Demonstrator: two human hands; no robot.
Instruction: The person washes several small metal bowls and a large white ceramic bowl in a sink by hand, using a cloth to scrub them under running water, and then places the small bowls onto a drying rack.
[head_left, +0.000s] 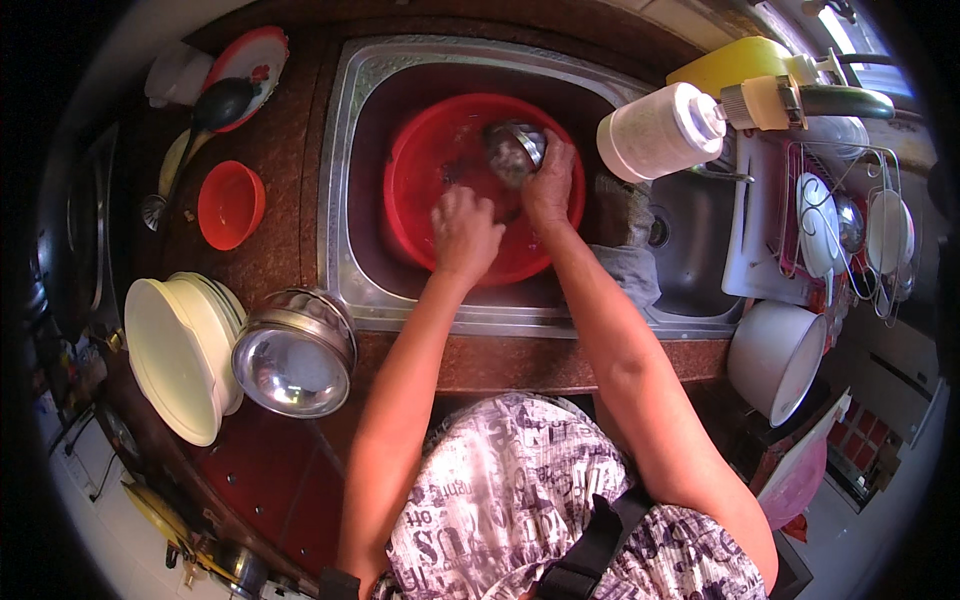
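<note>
A red plastic basin (397, 225) stands in the large bowl of a steel sink (334, 225), with water in it. My right hand (551, 176) grips a shiny metal bowl (514, 152) by its edge, tilted over the basin's right part. Low over the middle of the basin is my left hand (466, 229), blurred, with its fingers curled; whether it holds anything cannot be told. A dark patch shows in the basin beyond its fingers. Grey cloths (626, 270) lie on the divider at the basin's right.
Left of the sink are an orange bowl (232, 205), a black ladle (223, 103), cream basins (176, 360) and stacked steel bowls (292, 367). A white tap filter (661, 133) overhangs the right side, near a dish rack (847, 217), a cutting board (750, 225) and a white pot (776, 360).
</note>
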